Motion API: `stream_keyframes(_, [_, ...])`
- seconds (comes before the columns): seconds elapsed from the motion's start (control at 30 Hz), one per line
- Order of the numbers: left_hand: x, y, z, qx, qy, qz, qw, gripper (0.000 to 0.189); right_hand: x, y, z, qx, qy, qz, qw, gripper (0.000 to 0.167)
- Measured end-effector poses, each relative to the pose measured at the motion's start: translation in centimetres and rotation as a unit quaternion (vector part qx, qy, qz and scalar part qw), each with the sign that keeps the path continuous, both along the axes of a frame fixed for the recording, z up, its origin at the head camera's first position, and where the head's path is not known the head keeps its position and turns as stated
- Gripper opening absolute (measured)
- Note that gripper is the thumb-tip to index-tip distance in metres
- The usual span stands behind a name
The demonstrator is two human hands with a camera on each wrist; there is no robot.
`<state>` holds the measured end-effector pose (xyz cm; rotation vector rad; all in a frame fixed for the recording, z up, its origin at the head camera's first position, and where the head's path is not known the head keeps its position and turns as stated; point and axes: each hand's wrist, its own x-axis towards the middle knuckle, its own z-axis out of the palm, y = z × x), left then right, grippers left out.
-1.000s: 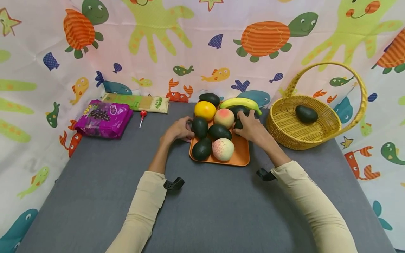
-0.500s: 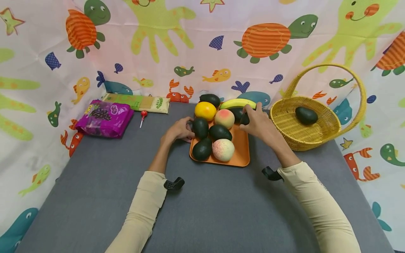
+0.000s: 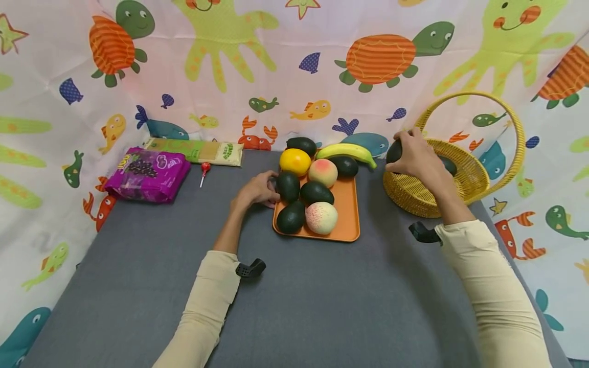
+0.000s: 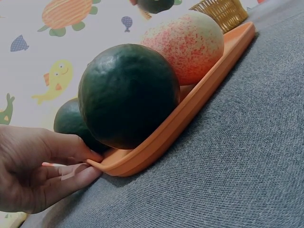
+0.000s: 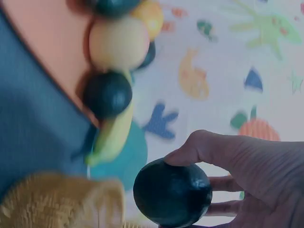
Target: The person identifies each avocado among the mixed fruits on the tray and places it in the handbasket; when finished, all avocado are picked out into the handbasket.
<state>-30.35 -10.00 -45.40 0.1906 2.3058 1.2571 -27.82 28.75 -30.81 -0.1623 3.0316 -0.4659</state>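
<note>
Left wrist: our left hand [image 4: 23, 166] pinches one orange rectangular tray [image 4: 152, 151]; head: right hand [image 3: 416, 157] grips dark-green oval avocado [image 3: 394, 152] near yellow wicker basket [image 3: 409, 199].

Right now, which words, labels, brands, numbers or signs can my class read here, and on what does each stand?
None reads for certain.
Purple bag: yellow lettering and a white mark, too small to read.
Green packet: dark lettering, too small to read.
Tray, basket: no lettering seen.
Wall cloth: printed pictures, no words seen.
</note>
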Motion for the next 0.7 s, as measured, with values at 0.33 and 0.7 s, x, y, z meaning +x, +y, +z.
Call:
stream_keyframes(0.33, [-0.2,-0.6,-0.2,0.004,-0.004,0.004,1.0,0.076,-5.0,7.5,-1.2,0.061,-0.07,-0.006,0.9957,0.073])
stream_keyframes(0.7, [0.1,-0.3,-0.1,0.008,-0.002,0.004,1.0,0.073,-7.1,10.0,-5.9,0.084,-0.04,0.105,0.9901,0.049])
